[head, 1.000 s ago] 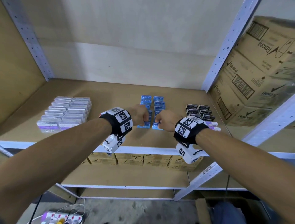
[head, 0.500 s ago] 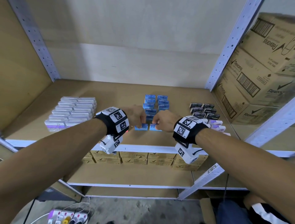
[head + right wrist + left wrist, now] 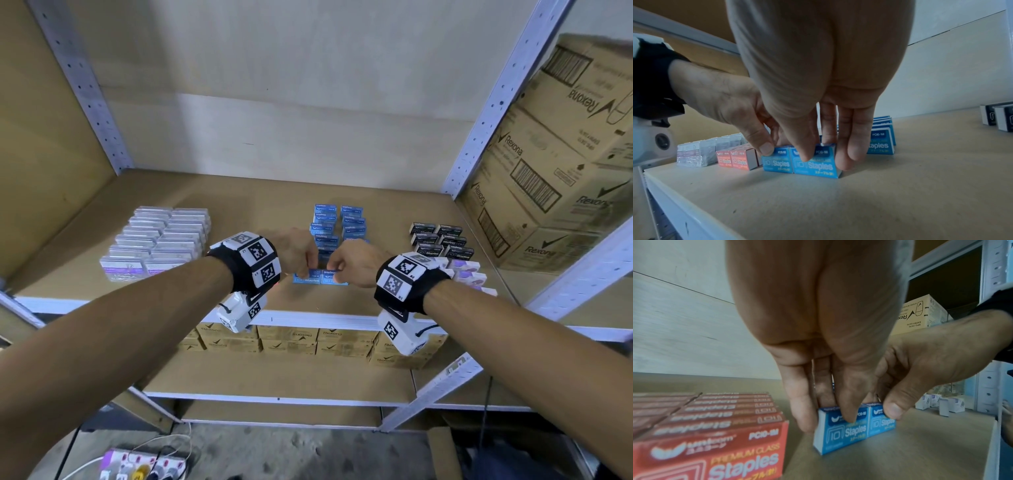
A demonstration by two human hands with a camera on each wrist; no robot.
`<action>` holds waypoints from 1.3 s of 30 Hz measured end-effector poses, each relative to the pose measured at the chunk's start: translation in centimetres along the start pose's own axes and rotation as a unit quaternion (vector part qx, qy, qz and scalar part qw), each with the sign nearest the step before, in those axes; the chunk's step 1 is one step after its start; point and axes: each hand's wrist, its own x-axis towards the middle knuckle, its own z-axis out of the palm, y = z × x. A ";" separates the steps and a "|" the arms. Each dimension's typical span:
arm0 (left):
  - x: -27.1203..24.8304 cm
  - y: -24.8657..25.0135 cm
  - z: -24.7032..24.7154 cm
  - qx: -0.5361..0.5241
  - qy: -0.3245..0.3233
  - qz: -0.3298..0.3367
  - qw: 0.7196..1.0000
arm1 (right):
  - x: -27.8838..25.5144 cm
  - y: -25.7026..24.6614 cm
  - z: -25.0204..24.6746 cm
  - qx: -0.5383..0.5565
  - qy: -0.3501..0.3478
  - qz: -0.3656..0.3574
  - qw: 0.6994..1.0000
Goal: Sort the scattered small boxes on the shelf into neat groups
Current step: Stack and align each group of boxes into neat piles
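Observation:
Two blue staple boxes stand side by side on the shelf (image 3: pixel 239 192), in front of the blue group (image 3: pixel 337 222). My left hand (image 3: pixel 303 270) pinches the left blue box (image 3: pixel 307 280) from above, its thumb on the front face of that box (image 3: pixel 840 433). Beside it, my right hand (image 3: pixel 334 269) pinches the right blue box (image 3: pixel 335 279) the same way, its thumb and fingers around that box (image 3: pixel 815 164). Both boxes rest on the board and touch each other. The hands hide their tops.
A tidy block of red staple boxes (image 3: pixel 711 418) fills the shelf's left side (image 3: pixel 157 240). Black boxes (image 3: pixel 442 240) sit in rows at the right, with loose white-and-purple boxes (image 3: pixel 469 274) in front of them. Large cartons (image 3: pixel 555 164) stand beyond the right post.
The two blue boxes under my hands have shifted a little toward the shelf's front edge. Both hands keep their pinch.

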 end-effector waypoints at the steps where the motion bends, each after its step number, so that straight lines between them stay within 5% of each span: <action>1: 0.0 0.0 0.0 0.001 0.000 0.001 1.000 | 0.0 0.0 0.0 -0.002 0.000 0.000 1.000; 11: 0.3 -0.4 -0.2 -0.018 0.009 0.005 1.000 | -0.6 -0.5 -0.6 -0.011 -0.012 0.011 1.000; 19: 0.7 0.0 -3.7 -0.031 0.095 0.009 0.995 | 0.1 0.6 -4.5 -0.044 -0.001 0.055 0.998; 28: 3.5 3.2 -4.1 0.039 0.051 -0.013 0.998 | 2.9 1.9 -6.0 -0.074 -0.065 0.089 0.991; 39: 4.4 3.8 -2.5 0.083 0.028 -0.001 0.996 | 4.4 1.0 -3.5 -0.124 -0.025 0.094 0.987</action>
